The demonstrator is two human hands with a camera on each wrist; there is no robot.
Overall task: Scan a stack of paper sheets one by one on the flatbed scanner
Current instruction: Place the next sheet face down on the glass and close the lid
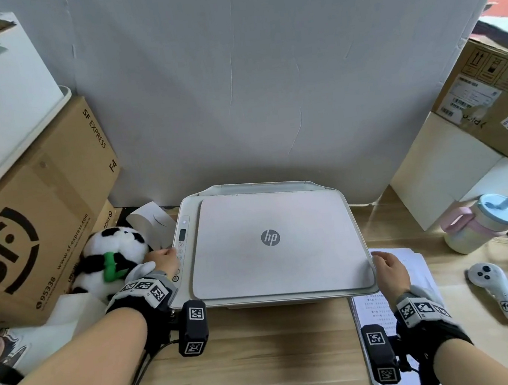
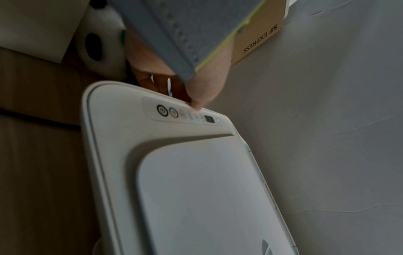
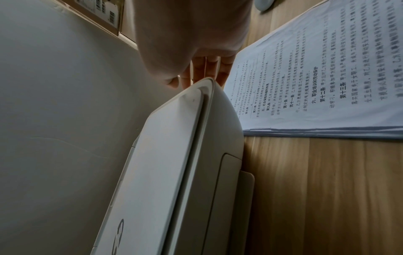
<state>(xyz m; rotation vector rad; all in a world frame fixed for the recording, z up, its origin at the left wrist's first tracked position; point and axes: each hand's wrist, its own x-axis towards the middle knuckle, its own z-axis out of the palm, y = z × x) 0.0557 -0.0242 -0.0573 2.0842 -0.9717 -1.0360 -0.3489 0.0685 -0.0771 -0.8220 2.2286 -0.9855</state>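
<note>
Your left hand (image 1: pixel 162 260), 9 o'clock of HP flatbed scanner (image 1: pixel 272 240): one fingertip on control panel (image 2: pixel 185 113), grasping nothing. Press one button squarely. Right hand (image 1: pixel 391 272) relaxed, empty, at lid's 3 o'clock edge; paper stack (image 3: pixel 327 86) on tabletop beside it.

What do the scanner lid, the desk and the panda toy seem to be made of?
Scanner lid: probably matte plastic, smooth and off-white with moulded rounded corners.
Desk: wood or a wood-look laminate; pale grain lines show, and the pictures cannot settle which.
Panda toy: plush fabric, with a fuzzy black and white surface.
</note>
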